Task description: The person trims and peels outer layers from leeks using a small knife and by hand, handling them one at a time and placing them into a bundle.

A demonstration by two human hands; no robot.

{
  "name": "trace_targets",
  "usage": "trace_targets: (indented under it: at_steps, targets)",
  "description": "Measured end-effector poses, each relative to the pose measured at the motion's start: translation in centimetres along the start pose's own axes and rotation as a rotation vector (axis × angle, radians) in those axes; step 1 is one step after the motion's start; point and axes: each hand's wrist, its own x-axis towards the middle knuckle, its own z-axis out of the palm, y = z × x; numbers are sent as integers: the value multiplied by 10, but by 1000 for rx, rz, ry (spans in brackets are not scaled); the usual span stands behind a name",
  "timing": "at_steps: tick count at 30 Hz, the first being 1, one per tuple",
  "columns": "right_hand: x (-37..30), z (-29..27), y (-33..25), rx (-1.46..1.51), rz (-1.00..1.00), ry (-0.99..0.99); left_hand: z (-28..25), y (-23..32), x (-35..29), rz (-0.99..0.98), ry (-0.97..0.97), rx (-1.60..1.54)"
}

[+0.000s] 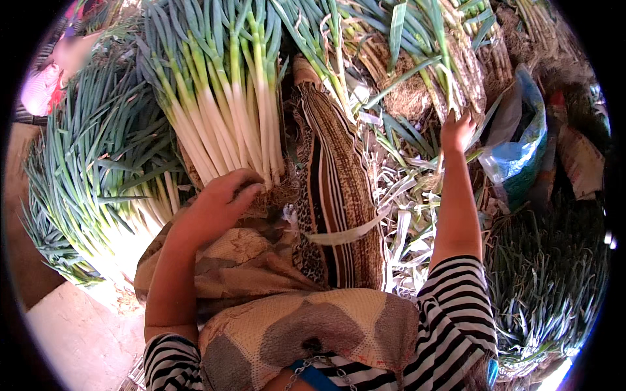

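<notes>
A fan of peeled green onions [228, 98] with white stems and green tops lies in front of me, roots toward me. My left hand [225, 199] is at their root ends, fingers bent and thumb apart, with nothing visible in its grasp. My right hand [458, 133] reaches forward to the right, fingers closed around the lower stem of a green onion. Just beyond it lie unpeeled green onions [456, 58] with brown, soiled stems. The palm side of both hands is hidden.
More peeled green onions [124, 169] are heaped at left. Between my arms stretches striped cloth [336, 189], with stripped leaves [407, 215] beside it. A blue-green plastic sack [531, 130] and a dark heap of green onions [548, 280] are at right. Another person [49, 85] is at far left.
</notes>
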Motion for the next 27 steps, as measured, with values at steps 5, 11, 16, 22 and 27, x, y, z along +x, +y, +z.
trace_targets:
  at_steps: [5,11,16,22,27]
  targets:
    - [-107,16,-73,571,-151,-738,10,-30,15,-86,33,21]
    - [-162,93,-143,-110,-364,-772,14,-34,28,-200,-61,-33]
    - [-128,77,-118,-47,-159,-1025,10,-36,22,-183,-13,-5]
    - [-74,38,-82,485,32,-1016,19,-31,15,-41,24,17]
    - [-46,-73,-53,1393,419,-1408,13,-5,15,-4,18,-1]
